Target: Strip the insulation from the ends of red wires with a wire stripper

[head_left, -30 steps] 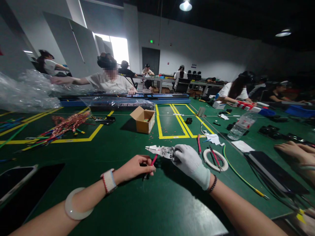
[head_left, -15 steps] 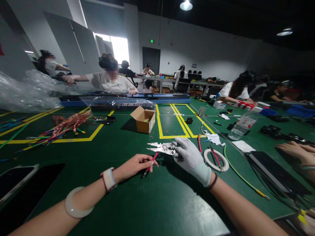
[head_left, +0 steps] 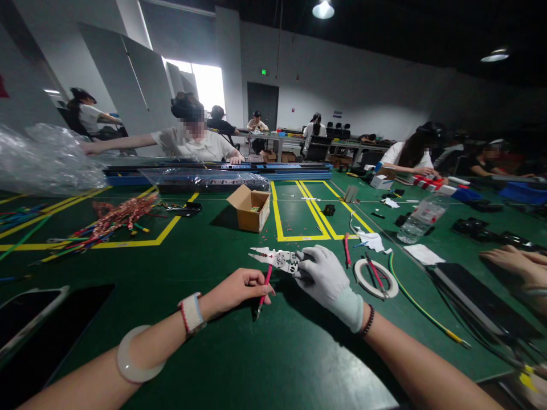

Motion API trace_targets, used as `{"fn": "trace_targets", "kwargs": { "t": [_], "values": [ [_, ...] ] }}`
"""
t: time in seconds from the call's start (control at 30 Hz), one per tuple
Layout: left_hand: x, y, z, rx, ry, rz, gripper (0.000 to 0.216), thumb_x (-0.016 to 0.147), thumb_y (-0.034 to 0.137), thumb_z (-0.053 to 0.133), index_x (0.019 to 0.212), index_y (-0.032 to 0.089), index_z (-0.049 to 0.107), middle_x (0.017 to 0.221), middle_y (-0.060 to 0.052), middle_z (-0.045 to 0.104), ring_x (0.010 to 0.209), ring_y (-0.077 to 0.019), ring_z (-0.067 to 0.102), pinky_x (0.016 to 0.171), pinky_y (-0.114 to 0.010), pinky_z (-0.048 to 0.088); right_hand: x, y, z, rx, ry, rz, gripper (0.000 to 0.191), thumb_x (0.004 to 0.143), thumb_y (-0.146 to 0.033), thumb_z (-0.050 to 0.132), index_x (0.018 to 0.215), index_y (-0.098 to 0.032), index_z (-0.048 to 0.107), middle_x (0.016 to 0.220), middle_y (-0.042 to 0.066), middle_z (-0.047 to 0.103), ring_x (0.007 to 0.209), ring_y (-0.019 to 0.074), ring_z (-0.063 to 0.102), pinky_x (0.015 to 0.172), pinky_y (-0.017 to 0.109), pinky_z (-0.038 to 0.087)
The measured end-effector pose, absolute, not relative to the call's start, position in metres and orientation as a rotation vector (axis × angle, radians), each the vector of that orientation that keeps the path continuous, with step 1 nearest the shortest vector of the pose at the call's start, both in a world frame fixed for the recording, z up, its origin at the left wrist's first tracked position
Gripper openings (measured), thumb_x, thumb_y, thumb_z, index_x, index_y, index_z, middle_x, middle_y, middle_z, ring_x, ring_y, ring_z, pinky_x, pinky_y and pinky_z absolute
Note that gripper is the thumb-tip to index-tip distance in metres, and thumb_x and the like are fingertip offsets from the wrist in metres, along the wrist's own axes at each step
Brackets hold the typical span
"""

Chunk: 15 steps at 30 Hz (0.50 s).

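Bare, with a watch on its wrist, my left hand (head_left: 244, 288) pinches a short red cable (head_left: 267, 279) that has a metal lug at its lower end. The cable's upper end meets the jaws of a pair of wire strippers (head_left: 280, 259). My right hand (head_left: 322, 273), in a pale glove, is closed round the handles of the strippers, whose toothed nose points left. Whether the jaws bite into the cable is too small to tell. To the right lie another red cable piece (head_left: 347, 250) and a white ring-shaped roll (head_left: 359, 276) with a red cable across it.
An open cardboard box (head_left: 248, 219) stands beyond my hands. Bundled cables with bare copper (head_left: 123, 219) lie on the left. At right are a water bottle (head_left: 421, 219), a green-yellow cable (head_left: 410, 299) and a black device (head_left: 482, 296). A co-worker (head_left: 192, 136) sits opposite.
Both my hands, with the strippers and the red cable, have shifted slightly left. The cable stands more upright. The co-worker opposite has stretched an arm further toward the plastic wrap.
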State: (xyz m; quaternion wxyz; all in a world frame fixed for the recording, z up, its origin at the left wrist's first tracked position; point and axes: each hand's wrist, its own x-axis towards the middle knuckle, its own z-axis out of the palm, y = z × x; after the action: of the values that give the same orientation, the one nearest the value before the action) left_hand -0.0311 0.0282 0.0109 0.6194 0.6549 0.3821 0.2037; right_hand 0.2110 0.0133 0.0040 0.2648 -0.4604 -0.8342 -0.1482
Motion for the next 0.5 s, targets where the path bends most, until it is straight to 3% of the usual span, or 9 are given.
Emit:
{"fn": "trace_targets", "kwargs": {
  "t": [0.13, 0.33, 0.5],
  "values": [
    [-0.032, 0.029, 0.009, 1.552, 0.866, 0.475, 0.034, 0.077, 0.047, 0.067, 0.079, 0.013, 0.065, 0.080, -0.007, 0.073, 0.074, -0.0184, 0.064, 0.075, -0.031, 0.048, 0.211, 0.009, 0.006, -1.262, -2.274, -0.347, 0.006, 0.077, -0.024, 0.064, 0.079, -0.019, 0.067, 0.098, 0.008, 0.064, 0.085, 0.0205, 0.058, 0.076, 0.033, 0.048],
    [-0.033, 0.031, 0.012, 1.565, 0.878, 0.492, 0.034, 0.083, 0.045, 0.062, 0.093, 0.013, 0.068, 0.085, -0.006, 0.072, 0.083, -0.0193, 0.063, 0.079, -0.031, 0.047, 0.212, 0.005, 0.013, -1.262, -2.185, 0.019, 0.010, 0.081, -0.025, 0.063, 0.072, -0.019, 0.065, 0.092, 0.004, 0.064, 0.079, 0.0138, 0.059, 0.071, 0.024, 0.048],
    [-0.034, 0.030, 0.015, 1.429, 0.884, 0.571, 0.035, 0.080, 0.044, 0.065, 0.093, 0.011, 0.065, 0.087, -0.008, 0.071, 0.086, -0.0204, 0.064, 0.081, -0.034, 0.047, 0.217, 0.025, 0.025, -1.283, -2.229, -0.132, 0.012, 0.081, -0.024, 0.062, 0.071, -0.018, 0.065, 0.089, 0.005, 0.064, 0.078, 0.0146, 0.058, 0.071, 0.026, 0.046]
  ]
}}
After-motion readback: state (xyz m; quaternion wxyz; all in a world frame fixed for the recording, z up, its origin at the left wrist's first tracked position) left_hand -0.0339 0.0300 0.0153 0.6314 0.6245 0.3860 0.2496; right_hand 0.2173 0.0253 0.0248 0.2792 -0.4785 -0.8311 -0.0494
